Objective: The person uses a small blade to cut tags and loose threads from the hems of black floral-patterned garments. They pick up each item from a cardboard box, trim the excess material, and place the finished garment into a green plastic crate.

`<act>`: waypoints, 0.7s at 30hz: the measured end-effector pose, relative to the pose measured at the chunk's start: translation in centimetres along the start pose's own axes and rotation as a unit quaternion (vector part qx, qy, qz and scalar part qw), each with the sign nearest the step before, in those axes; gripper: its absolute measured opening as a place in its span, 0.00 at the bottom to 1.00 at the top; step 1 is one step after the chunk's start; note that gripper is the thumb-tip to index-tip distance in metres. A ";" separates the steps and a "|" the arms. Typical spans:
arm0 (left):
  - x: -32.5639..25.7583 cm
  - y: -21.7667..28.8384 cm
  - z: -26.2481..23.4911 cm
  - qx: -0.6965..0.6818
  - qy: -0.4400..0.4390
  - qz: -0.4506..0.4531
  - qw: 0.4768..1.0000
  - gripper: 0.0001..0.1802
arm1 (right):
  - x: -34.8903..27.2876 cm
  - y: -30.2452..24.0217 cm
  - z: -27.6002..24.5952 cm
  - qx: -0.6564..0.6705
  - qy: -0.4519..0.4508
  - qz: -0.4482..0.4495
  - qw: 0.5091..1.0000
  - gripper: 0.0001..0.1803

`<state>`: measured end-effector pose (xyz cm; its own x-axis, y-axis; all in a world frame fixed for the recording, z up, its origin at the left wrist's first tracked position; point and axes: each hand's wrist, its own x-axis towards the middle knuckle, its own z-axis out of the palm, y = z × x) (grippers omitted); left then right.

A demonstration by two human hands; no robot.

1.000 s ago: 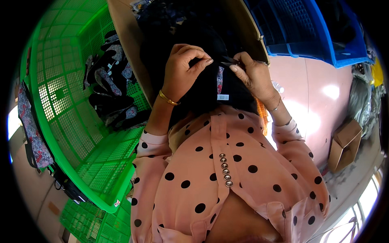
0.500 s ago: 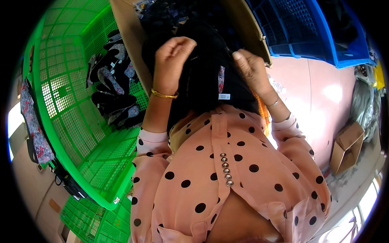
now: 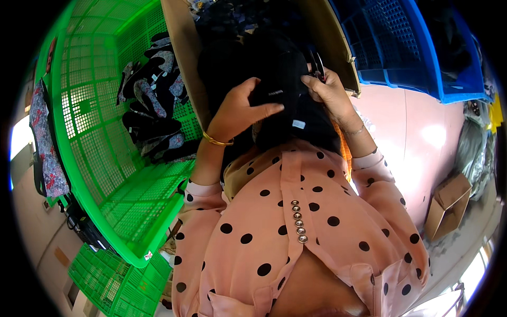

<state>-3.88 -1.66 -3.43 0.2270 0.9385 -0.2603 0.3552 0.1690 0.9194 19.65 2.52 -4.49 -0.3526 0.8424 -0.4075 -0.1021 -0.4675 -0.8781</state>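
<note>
Pink flooring (image 3: 422, 137) fills the right side of the view, and a small brown cardboard box (image 3: 449, 203) is seen lying on it near the right rim. A large green plastic crate (image 3: 100, 158) is set at the left, with a heap of dark patterned garments (image 3: 153, 116) piled inside against its far wall. A blue plastic crate (image 3: 406, 47) stands at the upper right. Between the two crates a big open cardboard carton (image 3: 182, 63) is placed, and dark clothing is seen inside it.

A black garment (image 3: 280, 84) is held up in front of the carton's opening, just above the pink polka-dot sleeves, with a small white tag showing on its lower part. It is gripped from both sides. The left hand (image 3: 237, 108), with a gold bangle (image 3: 216, 140) at the wrist, is laid across the cloth; its fingers are stretched flat over the fabric while the thumb is pressed in from above, so the cloth is pinched there. The right hand (image 3: 330, 92) is closed on the garment's right edge, fingers curled around the fabric, and a thin bracelet is worn at that wrist. The two hands are near each other, kept apart by the bunched cloth.

A second, smaller green crate (image 3: 113, 280) is seen at the lower left.
</note>
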 end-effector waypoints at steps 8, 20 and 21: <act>-1.0 3.5 -1.2 -0.425 0.242 -0.026 0.872 0.15 | -6.1 -2.5 2.0 -0.344 -0.032 -0.215 0.913 0.35; -4.2 5.8 1.6 -0.313 0.065 0.022 0.947 0.19 | -6.9 -1.7 1.7 -0.401 0.001 -0.297 0.867 0.24; -4.1 5.7 1.8 -0.208 0.065 0.072 0.973 0.22 | -6.8 -1.5 1.7 -0.387 0.005 -0.287 0.876 0.22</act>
<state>-1.17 -5.09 2.32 0.1213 0.9871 -0.1045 -0.0751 0.1141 0.9906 20.63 -2.96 0.03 -0.4404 0.8838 0.1576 0.4030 0.3515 -0.8450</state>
